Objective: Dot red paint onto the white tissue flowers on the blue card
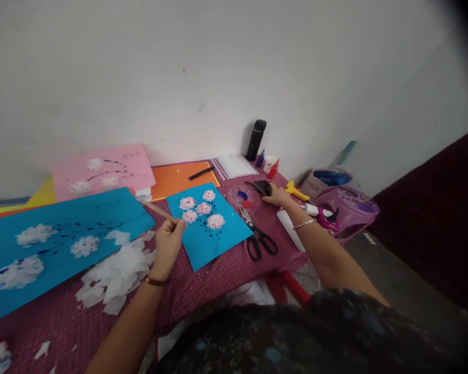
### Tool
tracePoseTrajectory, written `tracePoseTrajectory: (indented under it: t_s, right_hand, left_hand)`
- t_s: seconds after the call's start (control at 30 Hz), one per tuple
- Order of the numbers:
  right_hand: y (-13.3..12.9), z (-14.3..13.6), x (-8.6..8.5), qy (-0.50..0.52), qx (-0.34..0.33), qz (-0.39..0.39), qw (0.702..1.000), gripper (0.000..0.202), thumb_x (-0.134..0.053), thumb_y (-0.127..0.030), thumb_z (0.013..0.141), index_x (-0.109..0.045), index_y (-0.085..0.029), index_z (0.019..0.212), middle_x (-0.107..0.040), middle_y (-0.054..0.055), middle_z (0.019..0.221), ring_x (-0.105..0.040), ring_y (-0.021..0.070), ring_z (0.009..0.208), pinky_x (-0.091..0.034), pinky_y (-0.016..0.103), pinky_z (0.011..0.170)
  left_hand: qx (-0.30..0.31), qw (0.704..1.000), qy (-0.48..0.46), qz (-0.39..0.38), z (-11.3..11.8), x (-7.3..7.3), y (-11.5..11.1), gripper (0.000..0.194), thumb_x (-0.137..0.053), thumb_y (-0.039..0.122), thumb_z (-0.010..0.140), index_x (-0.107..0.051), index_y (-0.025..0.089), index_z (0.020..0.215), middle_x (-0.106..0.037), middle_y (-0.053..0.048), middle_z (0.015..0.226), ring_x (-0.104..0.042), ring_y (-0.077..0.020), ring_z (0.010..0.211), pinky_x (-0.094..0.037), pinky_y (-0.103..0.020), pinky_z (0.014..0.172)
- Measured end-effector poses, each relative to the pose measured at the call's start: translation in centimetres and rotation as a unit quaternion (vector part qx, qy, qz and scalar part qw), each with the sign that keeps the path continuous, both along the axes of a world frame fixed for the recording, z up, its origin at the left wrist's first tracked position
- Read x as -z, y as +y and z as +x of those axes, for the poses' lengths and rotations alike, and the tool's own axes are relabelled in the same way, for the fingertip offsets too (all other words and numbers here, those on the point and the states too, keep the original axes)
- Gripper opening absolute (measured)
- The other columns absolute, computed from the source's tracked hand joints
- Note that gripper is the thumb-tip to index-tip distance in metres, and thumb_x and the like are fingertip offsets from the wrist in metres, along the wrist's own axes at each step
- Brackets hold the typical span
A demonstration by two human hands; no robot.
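In the head view, a narrow, light-brown strip [160, 210] is being gripped by the left hand [168, 240], between thumb and fingers. The strip is being held out slantwise near the upper left side of a small blue sheet [197, 254], its far end being directed toward a small white piece [143, 195] beside a pink sheet [119, 156]. A dark object [262, 187] is being grasped by the right hand [276, 196] at the far right part of the table [208, 278]; its exact kind is being obscured by blur and fingers.

Five pink-tinged white flowers [203, 209] are being displayed on the small blue sheet between the hands. Black-handled scissors [253, 227] are being kept along its right edge, and a clear round dish [229, 196] with blue and red paint is being noted just above them.

To the left, a pile of white tissue scraps [117, 270] is being partly backed by a large blue sheet [64, 239]. A black marker [202, 173] is being carried by an orange sheet [167, 182]. A black bottle [256, 140] is being observed near the wall, with a red bottle [273, 170] near it; a yellow glue gun [296, 190] is being seen just beyond the right hand.
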State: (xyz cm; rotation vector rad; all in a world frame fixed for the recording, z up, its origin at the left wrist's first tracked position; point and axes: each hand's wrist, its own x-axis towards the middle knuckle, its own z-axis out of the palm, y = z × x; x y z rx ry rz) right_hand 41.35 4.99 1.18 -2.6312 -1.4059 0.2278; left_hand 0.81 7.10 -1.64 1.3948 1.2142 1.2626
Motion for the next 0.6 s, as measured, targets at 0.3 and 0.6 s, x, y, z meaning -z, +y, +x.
tracePoseTrajectory:
  t_s: [0.3,0.6]
  right_hand:
    - [-1.5,0.6,-2.8,0.074,-0.043,0.043,0.995,0.039,-0.057,-0.035,0.091,-0.054,-0.017,0.125,-0.057,0.010,0.126,-0.060,0.0223,0.107,-0.053,0.045,0.089]
    - [-4.1,-1.1,-2.9,0.166,-0.090,-0.009,0.982,0.036,-0.062,-0.033,0.088,-0.058,-0.015,0.119,-0.065,0.007,0.107,-0.065,0.0179,0.090,-0.056,0.037,0.079]
  left_hand:
    - [-0.004,1.000,0.003,0.028,-0.7,-0.4,0.6,0.022,-0.063,0.040,0.075,-0.060,0.018,0.074,-0.061,0.001,0.067,-0.054,-0.0144,0.062,-0.040,-0.024,0.058]
    - [-0.009,1.000,0.018,0.021,-0.5,-0.1,0.5,0.024,-0.062,0.042,0.076,-0.060,0.018,0.073,-0.058,0.002,0.063,-0.052,-0.0138,0.059,-0.038,-0.023,0.053]
